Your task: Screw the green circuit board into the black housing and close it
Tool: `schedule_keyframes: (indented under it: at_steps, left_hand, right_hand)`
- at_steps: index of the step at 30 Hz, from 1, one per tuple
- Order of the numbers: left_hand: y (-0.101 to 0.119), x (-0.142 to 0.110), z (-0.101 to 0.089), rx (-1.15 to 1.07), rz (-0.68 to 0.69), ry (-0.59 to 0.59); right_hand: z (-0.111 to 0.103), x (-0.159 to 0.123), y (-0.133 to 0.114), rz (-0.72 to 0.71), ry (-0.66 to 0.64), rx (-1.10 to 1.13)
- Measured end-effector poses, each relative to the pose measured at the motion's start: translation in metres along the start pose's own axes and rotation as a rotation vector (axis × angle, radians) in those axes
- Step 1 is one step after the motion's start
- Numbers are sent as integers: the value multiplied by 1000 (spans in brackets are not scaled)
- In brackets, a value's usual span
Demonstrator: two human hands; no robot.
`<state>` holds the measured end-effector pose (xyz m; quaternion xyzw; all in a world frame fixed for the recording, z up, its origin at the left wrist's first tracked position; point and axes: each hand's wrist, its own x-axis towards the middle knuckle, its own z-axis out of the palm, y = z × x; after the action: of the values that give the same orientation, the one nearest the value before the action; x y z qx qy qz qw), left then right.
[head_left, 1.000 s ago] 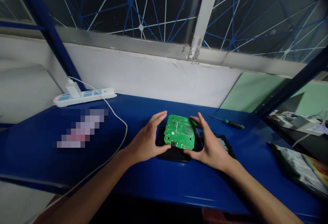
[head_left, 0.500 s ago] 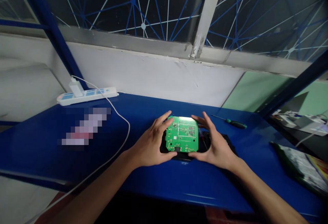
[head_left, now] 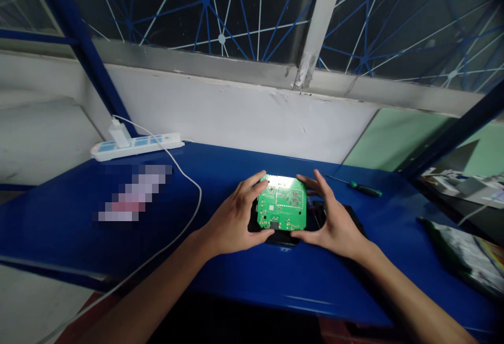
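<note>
A green circuit board (head_left: 281,205) with clipped corners is held up between both hands, its flat face toward me. My left hand (head_left: 236,215) grips its left side, thumb at the lower edge and fingers at the upper left corner. On the other side my right hand (head_left: 333,223) has its thumb at the lower right edge and its fingers at the upper right corner. Below and behind the board sits a black casing (head_left: 284,239), mostly hidden. Another dark object (head_left: 352,218) lies behind my right hand, its kind unclear.
A screwdriver (head_left: 364,189) lies on the blue table (head_left: 252,275), right of the hands. At the back left is a white power strip (head_left: 137,147) with a plug; a white cable (head_left: 199,197) runs forward from it. A shiny packet (head_left: 468,260) is at the right, a blurred-out item (head_left: 134,194) left.
The board has tilted slightly, with the bright reflection now spread over its upper part. Both hands keep their hold, and the whole view has shifted a little.
</note>
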<state>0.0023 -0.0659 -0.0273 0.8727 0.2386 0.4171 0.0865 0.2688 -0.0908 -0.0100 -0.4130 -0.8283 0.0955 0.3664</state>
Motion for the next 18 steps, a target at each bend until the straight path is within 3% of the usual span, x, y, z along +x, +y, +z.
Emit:
schedule_keyframes:
  at_steps: [7,13,18]
  left_hand:
    - [3,5,-2,90,40,-14]
    - [15,25,0,263,98,-200]
    - [20,37,2,285,62,-265]
  right_hand:
    - [1,0,1,0,6,-13]
    - [5,-1,1,-60,-7,-66]
    - [5,-2,0,-87,21,-76]
